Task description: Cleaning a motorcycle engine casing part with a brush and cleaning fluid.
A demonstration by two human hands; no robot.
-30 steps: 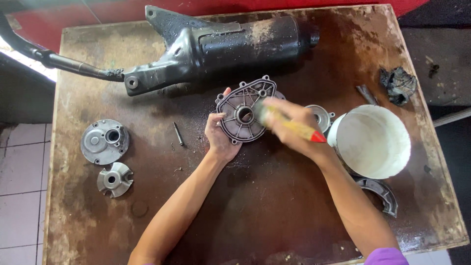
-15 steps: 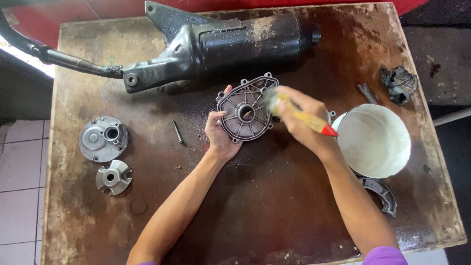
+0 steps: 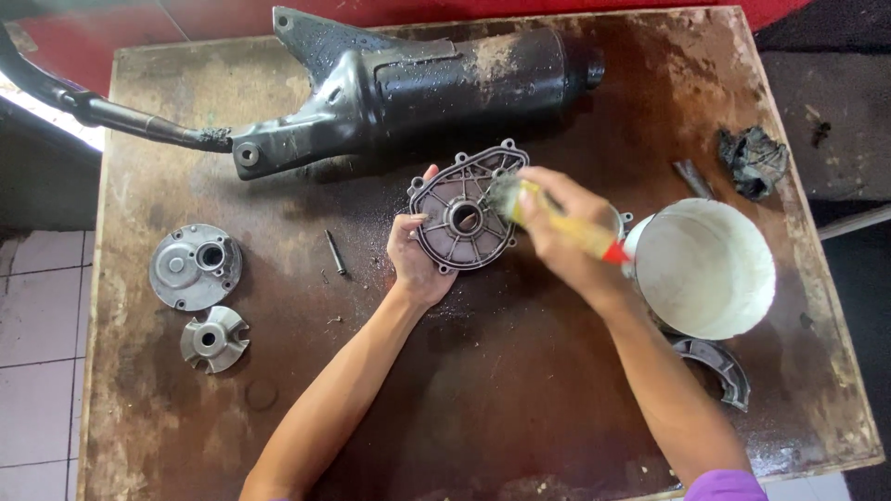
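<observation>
On the table [image 3: 278,408], your left hand [image 3: 415,263] is gripping the cover [image 3: 464,218]; your right hand [image 3: 566,237], fingers closed around the brush [image 3: 557,218], is scrubbing—work between ribs.

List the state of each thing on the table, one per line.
Cover plate: tilted up, held by left hand.
Brush: gripped in right hand, bristles on the plate.
Bucket: upright, open.
Muffler: lying on its side.
Pin: lying flat.
Rag: crumpled.
</observation>
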